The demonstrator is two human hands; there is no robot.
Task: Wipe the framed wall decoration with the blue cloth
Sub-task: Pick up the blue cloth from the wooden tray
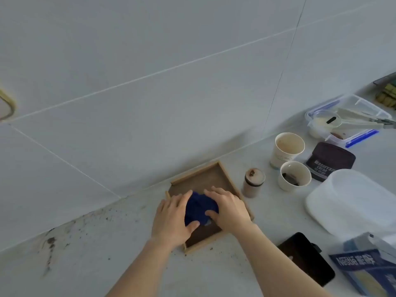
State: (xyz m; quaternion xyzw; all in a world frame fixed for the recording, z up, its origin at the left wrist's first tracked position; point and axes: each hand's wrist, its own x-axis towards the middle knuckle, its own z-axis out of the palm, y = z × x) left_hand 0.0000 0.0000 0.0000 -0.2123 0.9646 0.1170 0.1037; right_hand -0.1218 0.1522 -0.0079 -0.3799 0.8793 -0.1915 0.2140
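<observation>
Lying flat on the worktop (120,264) w/ its back corner close to the wall (150,82), the frame (224,170) has a pale wood rim around a dark brown panel. Both hands press on a bunched blue cloth (200,205) in the middle of that panel. Left hand (172,217) covers the cloth's left side, fingers spread and laid over it, thumb hooked under the near edge. Right hand (229,207) lies on the cloth's right side, fingers flat toward the wall, thumb tucked against the cloth; neither hand is a fist, both curl lightly onto the fabric. Left wrist overlaps the frame's near-left rim.

Brown crumbs and smears dot the worktop left of the frame, along the wall edge.

Just beside the frame's right rim stands a small jar (253,183) w/ brown powder. Further right: two paper cups, the taller cup (287,149) nearer the wall, the shorter cup (294,176) in front, touching or nearly so. A dark cocoa pouch (331,160) lies beside them. Toward the back right corner sits a clear box w/ blue clips (351,118), tongs across it. A white plastic lid (353,202) sits at the right edge; a black phone (306,258) and a blue carton (366,273) sit near the front right.
</observation>
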